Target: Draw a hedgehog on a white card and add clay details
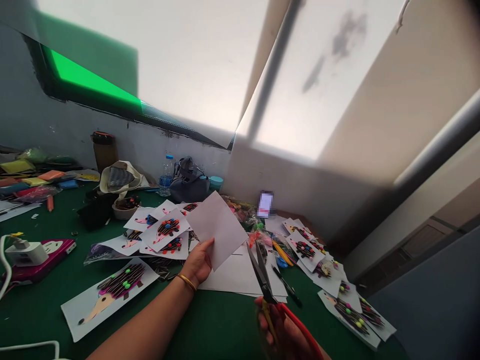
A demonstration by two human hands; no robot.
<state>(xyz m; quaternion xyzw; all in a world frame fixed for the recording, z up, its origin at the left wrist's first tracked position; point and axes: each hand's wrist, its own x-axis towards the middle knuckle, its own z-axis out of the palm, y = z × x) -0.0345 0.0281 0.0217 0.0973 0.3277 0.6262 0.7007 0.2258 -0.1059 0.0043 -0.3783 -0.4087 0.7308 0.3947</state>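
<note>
My left hand (pixel 200 260), with a gold bangle at the wrist, pinches the lower left edge of a blank white sheet (pixel 219 227) held up above the table. My right hand (pixel 279 325) is wrapped round the red handles of a pair of scissors (pixel 264 280). The blades point up and stand slightly apart, to the right of the sheet and not touching its middle. Beneath the held sheet lie more white sheets (pixel 232 280) on the green table, with a black pen (pixel 287 286) at their right side.
Hedgehog pictures lie in a left pile (pixel 165 227), a right pile (pixel 318 260) and singly at front left (pixel 108 295). Behind are a water bottle (pixel 165 177), a dark bag (pixel 189 185) and an upright phone (pixel 265 205). A white charger (pixel 26 253) sits at far left.
</note>
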